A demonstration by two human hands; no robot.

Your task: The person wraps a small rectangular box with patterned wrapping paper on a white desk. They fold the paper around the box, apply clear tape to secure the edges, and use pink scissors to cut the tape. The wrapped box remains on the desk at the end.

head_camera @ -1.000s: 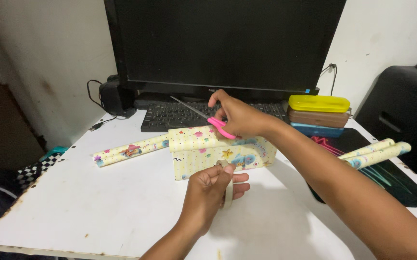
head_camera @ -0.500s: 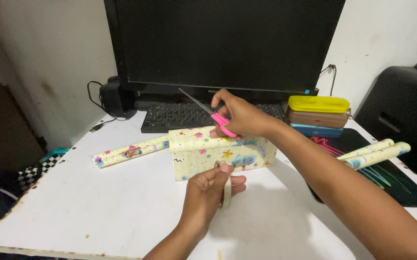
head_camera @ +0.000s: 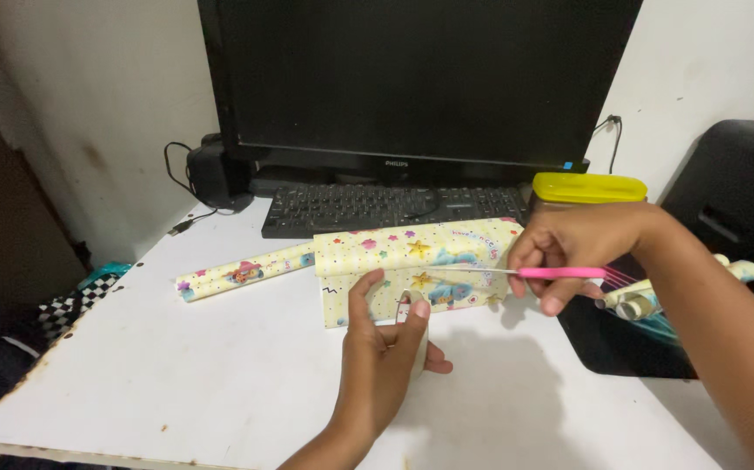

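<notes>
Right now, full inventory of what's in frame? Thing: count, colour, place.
wrapped box: 1, pale yellow patterned paper, centre of the table
wrapping paper roll: 1, same yellow pattern, left of the box
more paper rolls: at least 2, pale, right side, partly hidden by the arm
keyboard: 1, black, behind the box
monitor: 1, black, screen dark, at the wall
speaker: 1, black, left of the monitor
lidded container: 1, yellow lid, right of the keyboard
table: 1, white
tape strip: 1, pale, in the left grip
pink-handled tool: 1, in the right grip, blade over the box
left hand: in front of the box
right hand: right of the box
</notes>
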